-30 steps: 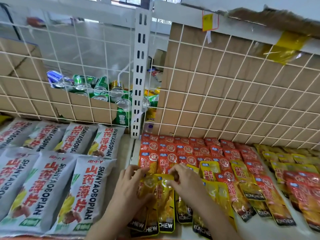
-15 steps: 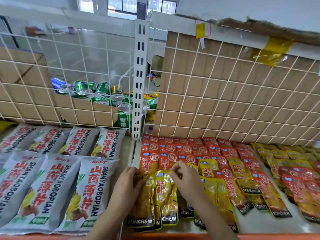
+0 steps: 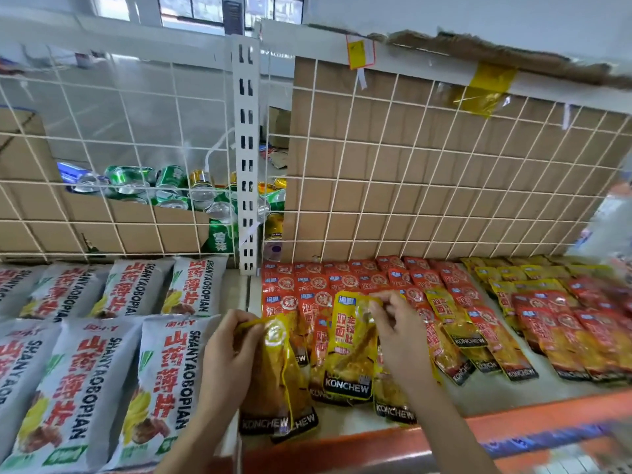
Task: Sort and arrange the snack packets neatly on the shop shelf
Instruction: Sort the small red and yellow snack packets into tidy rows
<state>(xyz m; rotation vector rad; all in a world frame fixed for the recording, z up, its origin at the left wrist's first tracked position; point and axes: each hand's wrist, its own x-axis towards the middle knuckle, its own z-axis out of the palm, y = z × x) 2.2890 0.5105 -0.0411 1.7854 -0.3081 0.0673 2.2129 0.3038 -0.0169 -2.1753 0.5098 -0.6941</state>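
1. Your slotted upright [image 3: 247, 159] is smooth white-painted metal.
2. Right of it, your yellow KONCHEW packets [image 3: 349, 354] are glossy plastic film.
3. Left of it, white SHANYAOBOPIAN bags [image 3: 164, 388] look matt.
4. Behind its right: matt brown cardboard [image 3: 444, 172], rough-torn on top.
5. Behind its left: shiny metal cans [image 3: 171, 186].

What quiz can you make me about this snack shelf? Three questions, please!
1. True or false: the left hand holds nothing.
2. The right hand pinches the right packet by its top. That packet is mostly: A red, B yellow, C white.
3. Fill the gap: left of the white post, behind the wire, lie green drink ____.

Key
1. False: its fingers grip the left packet.
2. B.
3. cans.
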